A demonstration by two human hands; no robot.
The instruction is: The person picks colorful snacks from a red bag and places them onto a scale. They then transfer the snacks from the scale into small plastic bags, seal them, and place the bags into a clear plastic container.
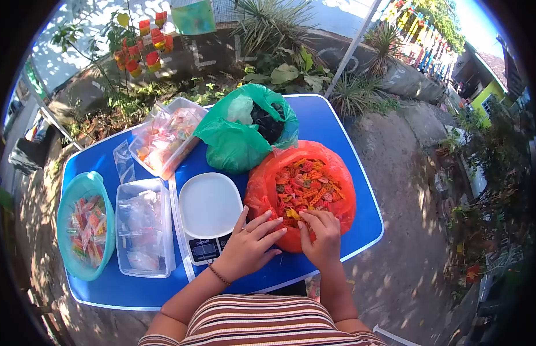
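Partly hidden grip at the orange bag (344,196)

The bag sits on the blue surface (331,124) beside the scale (209,207). The left hand (248,245) rests on its near side, fingers spread flat. The right hand (320,233) curls into the coloured snacks (305,184); whether its fingers pinch any is unclear.

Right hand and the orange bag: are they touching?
Touching. The head view shows the right hand lying on the orange bag, fingers on its near edge.

**Blue rectangular folding table with a white rim** (328,119), standing outdoors. Front row, left to right: teal round plastic basin (76,188), clear rectangular plastic box (146,184), white digital kitchen scale (209,205), orange plastic bag of coloured snack pieces (339,196). Rear row: small flat clear plastic sachet (125,161), clear plastic tub of packets (184,104), green plastic bag (227,144).
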